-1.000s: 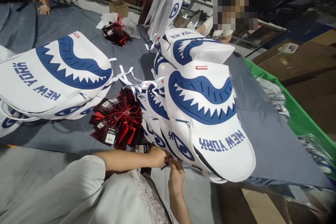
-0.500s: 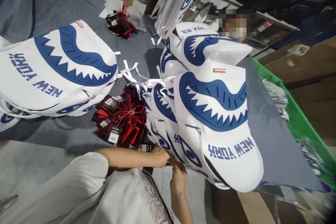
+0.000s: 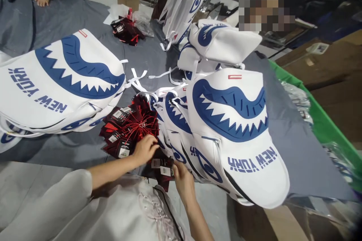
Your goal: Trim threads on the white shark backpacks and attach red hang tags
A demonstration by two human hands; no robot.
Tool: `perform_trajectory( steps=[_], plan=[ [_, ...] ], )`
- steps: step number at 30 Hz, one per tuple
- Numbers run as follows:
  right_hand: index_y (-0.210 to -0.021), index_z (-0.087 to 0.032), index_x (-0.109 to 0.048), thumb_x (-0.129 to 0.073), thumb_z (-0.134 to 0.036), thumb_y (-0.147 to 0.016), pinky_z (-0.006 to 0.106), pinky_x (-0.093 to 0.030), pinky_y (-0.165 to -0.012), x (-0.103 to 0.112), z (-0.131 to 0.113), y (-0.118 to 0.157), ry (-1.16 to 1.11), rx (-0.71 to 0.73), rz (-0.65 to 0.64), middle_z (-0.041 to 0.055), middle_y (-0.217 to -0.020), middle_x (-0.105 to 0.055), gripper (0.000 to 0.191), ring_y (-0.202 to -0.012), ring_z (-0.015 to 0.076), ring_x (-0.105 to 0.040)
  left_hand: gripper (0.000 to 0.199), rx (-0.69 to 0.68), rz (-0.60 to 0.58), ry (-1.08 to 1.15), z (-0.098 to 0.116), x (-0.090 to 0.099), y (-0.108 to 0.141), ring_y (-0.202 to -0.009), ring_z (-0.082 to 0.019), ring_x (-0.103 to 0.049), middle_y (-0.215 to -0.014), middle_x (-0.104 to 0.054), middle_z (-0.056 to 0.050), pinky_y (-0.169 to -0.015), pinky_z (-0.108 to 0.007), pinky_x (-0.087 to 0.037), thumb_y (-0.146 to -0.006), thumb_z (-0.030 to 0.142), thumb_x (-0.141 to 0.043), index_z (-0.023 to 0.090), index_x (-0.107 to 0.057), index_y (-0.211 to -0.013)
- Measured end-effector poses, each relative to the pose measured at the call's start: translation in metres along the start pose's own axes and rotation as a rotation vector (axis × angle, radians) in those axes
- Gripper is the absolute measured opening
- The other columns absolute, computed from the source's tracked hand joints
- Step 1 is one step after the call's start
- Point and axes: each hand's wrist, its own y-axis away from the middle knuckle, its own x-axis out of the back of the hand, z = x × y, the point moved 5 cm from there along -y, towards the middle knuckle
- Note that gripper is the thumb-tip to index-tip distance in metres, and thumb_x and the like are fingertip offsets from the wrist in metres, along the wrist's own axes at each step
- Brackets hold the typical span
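Note:
My left hand [image 3: 145, 150] is over the lower right edge of a fanned bunch of red and black hang tags [image 3: 127, 124], with red strings meeting at its centre. Its fingers are curled together in a pinch; whatever they grip is too small to make out. Lower down, my right hand [image 3: 183, 180] closes its fingertips at the edge of dark hang tags with white labels [image 3: 166, 171]. Just right of both hands stands a row of white backpacks [image 3: 232, 116] with blue shark mouths and NEW YORK lettering; the front one hides much of the others.
More white backpacks [image 3: 65, 79] lie at the left. Another tag bunch [image 3: 127, 30] is farther back, near a small cardboard box [image 3: 128, 0]. Past the row, a co-worker handles an upright backpack [image 3: 183, 7]. A green-lined bin [image 3: 319, 120] borders the table's right side.
My left hand has moved up and left from beside my right hand to the tag bunch. My right hand has shifted slightly. The backpacks at the back have tipped and moved.

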Motion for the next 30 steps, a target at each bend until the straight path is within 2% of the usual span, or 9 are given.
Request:
perform_trajectory(
  steps=[2,4,8,12,19,22,25,28,30],
  plan=[
    [-0.114,-0.016,-0.066,-0.037,-0.028,-0.094,0.034,-0.050,-0.083,-0.028,-0.051,-0.029,0.135,0.269,-0.075,0.0130,-0.110,-0.069,0.038,-0.097,0.0237,-0.066,0.020,0.079,0.247,-0.084,-0.026,0.039,-0.006,-0.097,-0.018,-0.059,-0.111,-0.058,-0.009,-0.090,-0.033,-0.049,-0.090,0.029,-0.056,0.017,-0.055,-0.106],
    [-0.121,-0.016,-0.062,-0.032,-0.018,-0.096,0.031,-0.048,-0.086,-0.055,-0.092,-0.061,0.177,0.369,-0.098,0.0123,-0.121,-0.064,0.039,-0.103,0.0214,-0.064,0.037,0.124,0.332,-0.162,-0.044,0.057,-0.014,-0.106,-0.022,-0.057,-0.122,-0.053,-0.012,-0.095,-0.038,-0.048,-0.086,0.026,-0.061,0.016,-0.048,-0.120],
    [-0.104,-0.013,-0.068,-0.041,-0.005,-0.090,0.027,-0.047,-0.068,-0.094,-0.137,-0.105,0.323,0.422,-0.127,0.0122,-0.102,-0.068,0.031,-0.074,0.0174,-0.066,0.062,0.164,0.244,-0.196,-0.059,0.048,-0.034,-0.116,-0.027,-0.054,-0.128,-0.054,-0.012,-0.099,-0.043,-0.046,-0.079,0.020,-0.067,0.019,-0.038,-0.134],
    [-0.094,-0.010,-0.068,-0.044,-0.004,-0.089,0.025,-0.043,-0.062,-0.104,-0.139,-0.117,0.485,0.442,-0.150,0.0112,-0.090,-0.066,0.025,-0.068,0.0159,-0.064,0.052,0.198,0.212,-0.230,-0.058,0.039,-0.046,-0.106,-0.030,-0.057,-0.107,-0.063,-0.010,-0.088,-0.041,-0.050,-0.081,0.023,-0.067,0.020,-0.048,-0.129],
    [-0.104,-0.017,-0.067,-0.048,-0.002,-0.086,0.024,-0.044,-0.061,-0.089,-0.145,-0.114,0.625,0.438,-0.246,0.0102,-0.092,-0.068,0.030,-0.070,0.0174,-0.066,0.031,0.241,0.268,-0.266,-0.060,0.045,-0.054,-0.092,-0.025,-0.060,-0.095,-0.065,-0.008,-0.077,-0.034,-0.047,-0.086,0.028,-0.062,0.021,-0.059,-0.116],
    [-0.097,-0.015,-0.068,-0.044,0.001,-0.084,0.029,-0.045,-0.062,-0.071,-0.149,-0.097,0.616,0.350,-0.232,0.0146,-0.086,-0.070,0.032,-0.073,0.0224,-0.068,0.028,0.303,0.283,-0.267,-0.066,0.049,-0.059,-0.092,-0.025,-0.060,-0.092,-0.067,-0.007,-0.079,-0.034,-0.047,-0.086,0.030,-0.061,0.021,-0.060,-0.113],
    [-0.089,-0.016,-0.068,-0.047,0.001,-0.082,0.029,-0.044,-0.062,-0.048,-0.138,-0.069,0.546,0.236,-0.229,0.0127,-0.077,-0.070,0.028,-0.072,0.0235,-0.067,0.033,0.340,0.294,-0.300,-0.066,0.062,-0.064,-0.098,-0.027,-0.059,-0.100,-0.067,-0.011,-0.086,-0.039,-0.046,-0.088,0.031,-0.056,0.018,-0.058,-0.118],
    [-0.090,-0.020,-0.066,-0.051,-0.010,-0.086,0.028,-0.043,-0.065,-0.025,-0.112,-0.037,0.412,0.164,-0.187,0.0069,-0.081,-0.070,0.019,-0.075,0.0204,-0.065,0.058,0.213,0.389,-0.380,-0.043,0.077,-0.065,-0.121,-0.033,-0.049,-0.130,-0.056,-0.017,-0.101,-0.050,-0.038,-0.082,0.036,-0.064,0.014,-0.048,-0.133],
    [-0.091,-0.021,-0.064,-0.050,-0.016,-0.090,0.026,-0.043,-0.069,-0.012,-0.093,-0.015,0.214,0.169,-0.092,0.0039,-0.084,-0.069,0.015,-0.078,0.0174,-0.064,0.062,0.067,0.417,-0.337,-0.017,0.075,-0.058,-0.129,-0.034,-0.043,-0.138,-0.050,-0.017,-0.107,-0.052,-0.033,-0.081,0.040,-0.065,0.014,-0.048,-0.134]
  ],
)
